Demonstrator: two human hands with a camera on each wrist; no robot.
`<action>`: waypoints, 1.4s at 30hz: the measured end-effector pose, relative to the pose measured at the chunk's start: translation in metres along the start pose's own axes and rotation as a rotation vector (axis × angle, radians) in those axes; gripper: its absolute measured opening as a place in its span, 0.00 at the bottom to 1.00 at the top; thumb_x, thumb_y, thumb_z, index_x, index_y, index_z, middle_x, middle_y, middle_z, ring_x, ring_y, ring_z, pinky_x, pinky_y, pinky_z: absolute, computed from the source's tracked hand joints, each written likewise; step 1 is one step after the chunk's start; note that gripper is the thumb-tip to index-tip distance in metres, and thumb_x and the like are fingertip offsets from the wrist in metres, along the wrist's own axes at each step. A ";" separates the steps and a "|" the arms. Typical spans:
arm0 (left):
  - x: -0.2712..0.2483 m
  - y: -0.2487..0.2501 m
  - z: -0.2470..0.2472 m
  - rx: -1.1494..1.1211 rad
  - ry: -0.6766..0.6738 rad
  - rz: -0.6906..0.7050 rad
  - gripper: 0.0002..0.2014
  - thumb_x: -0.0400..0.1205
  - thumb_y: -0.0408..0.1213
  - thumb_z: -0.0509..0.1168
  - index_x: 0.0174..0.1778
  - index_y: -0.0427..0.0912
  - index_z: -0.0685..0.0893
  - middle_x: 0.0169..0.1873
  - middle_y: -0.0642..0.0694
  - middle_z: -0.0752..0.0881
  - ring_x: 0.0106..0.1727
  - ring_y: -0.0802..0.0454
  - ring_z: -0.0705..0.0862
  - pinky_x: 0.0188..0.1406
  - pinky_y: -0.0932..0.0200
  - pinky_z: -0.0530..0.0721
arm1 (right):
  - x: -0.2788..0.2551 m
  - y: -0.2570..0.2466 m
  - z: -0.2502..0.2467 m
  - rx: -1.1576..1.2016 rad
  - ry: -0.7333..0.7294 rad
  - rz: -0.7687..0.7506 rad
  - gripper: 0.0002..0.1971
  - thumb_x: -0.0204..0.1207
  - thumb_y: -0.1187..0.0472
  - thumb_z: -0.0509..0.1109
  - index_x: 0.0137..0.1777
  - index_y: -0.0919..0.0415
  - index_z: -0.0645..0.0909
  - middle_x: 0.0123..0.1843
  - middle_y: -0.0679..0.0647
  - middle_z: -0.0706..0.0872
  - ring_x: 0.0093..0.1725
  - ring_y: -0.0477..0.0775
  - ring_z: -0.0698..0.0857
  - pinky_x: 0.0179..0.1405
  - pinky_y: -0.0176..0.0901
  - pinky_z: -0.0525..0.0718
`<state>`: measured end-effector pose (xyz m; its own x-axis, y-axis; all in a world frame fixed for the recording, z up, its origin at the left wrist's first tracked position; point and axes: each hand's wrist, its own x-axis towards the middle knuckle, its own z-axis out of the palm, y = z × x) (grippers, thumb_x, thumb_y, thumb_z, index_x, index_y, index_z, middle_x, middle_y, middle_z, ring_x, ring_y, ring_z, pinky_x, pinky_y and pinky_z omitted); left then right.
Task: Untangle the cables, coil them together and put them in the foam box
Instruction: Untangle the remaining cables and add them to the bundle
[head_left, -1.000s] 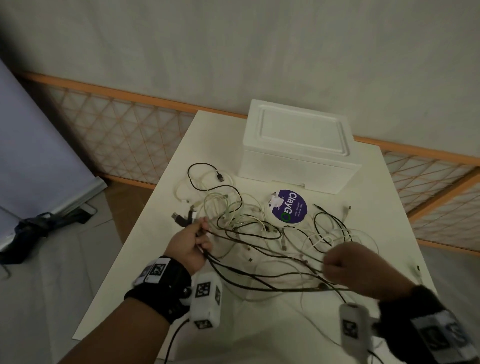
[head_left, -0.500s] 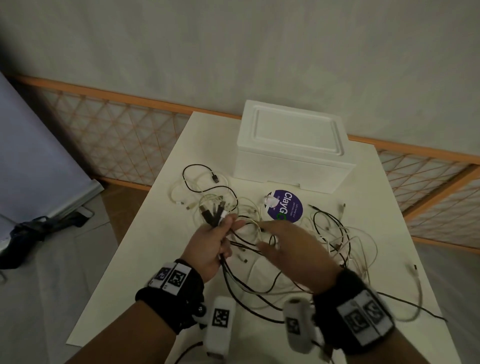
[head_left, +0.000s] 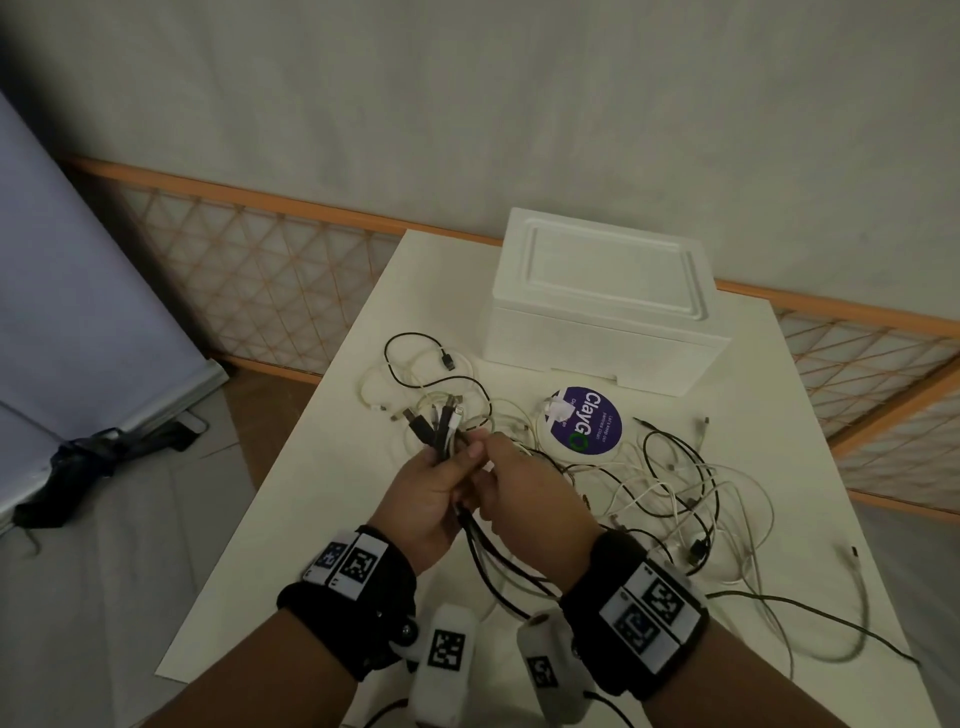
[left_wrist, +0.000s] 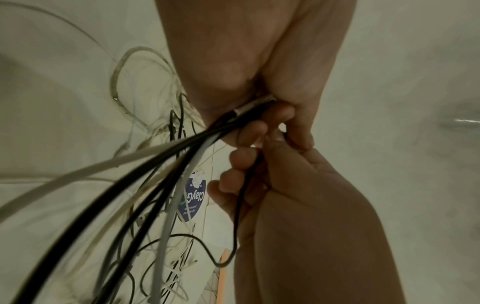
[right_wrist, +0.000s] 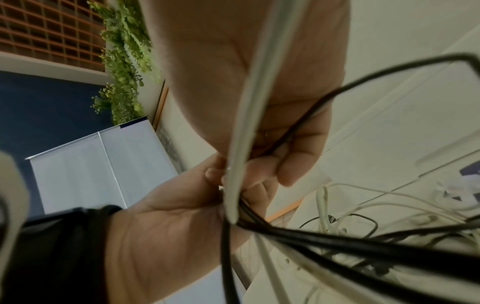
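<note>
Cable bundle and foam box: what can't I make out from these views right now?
- Foam box contents: lid on, head view.
- Cable ends in the bundle: number unclear, left hand and right hand cover them.
- Loose cables: crossings too thin, head view.
- Small print on the purple disc: too small.

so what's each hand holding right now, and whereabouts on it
The left hand grips a bundle of black and white cables just below their plug ends. The right hand pinches the same cables right beside it, a little further down their length.
</note>
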<state>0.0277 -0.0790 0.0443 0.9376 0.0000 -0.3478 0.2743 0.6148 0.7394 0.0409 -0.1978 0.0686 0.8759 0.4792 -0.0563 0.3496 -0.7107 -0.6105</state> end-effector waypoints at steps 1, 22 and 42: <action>-0.001 -0.001 0.000 0.017 -0.003 -0.006 0.08 0.73 0.37 0.67 0.40 0.34 0.82 0.18 0.43 0.79 0.17 0.54 0.75 0.18 0.65 0.72 | 0.000 0.000 0.000 -0.003 0.001 0.004 0.10 0.83 0.58 0.57 0.63 0.54 0.71 0.39 0.52 0.86 0.38 0.54 0.84 0.38 0.50 0.83; 0.003 0.030 -0.037 0.156 0.090 -0.057 0.05 0.78 0.36 0.67 0.39 0.42 0.77 0.31 0.45 0.87 0.13 0.60 0.60 0.15 0.67 0.59 | -0.025 0.051 -0.069 -0.334 0.100 0.057 0.14 0.79 0.48 0.66 0.39 0.57 0.84 0.36 0.48 0.84 0.39 0.47 0.80 0.38 0.41 0.70; -0.001 0.036 -0.063 1.280 0.200 0.140 0.09 0.77 0.42 0.72 0.40 0.45 0.79 0.32 0.51 0.82 0.40 0.49 0.83 0.35 0.63 0.74 | -0.036 0.043 -0.088 -0.360 0.116 0.079 0.14 0.77 0.44 0.67 0.43 0.53 0.87 0.41 0.47 0.86 0.44 0.48 0.82 0.44 0.44 0.77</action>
<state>0.0230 -0.0071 0.0353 0.9573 0.1869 -0.2204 0.2887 -0.5835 0.7591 0.0541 -0.2910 0.1139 0.9292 0.3693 0.0104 0.3562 -0.8880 -0.2906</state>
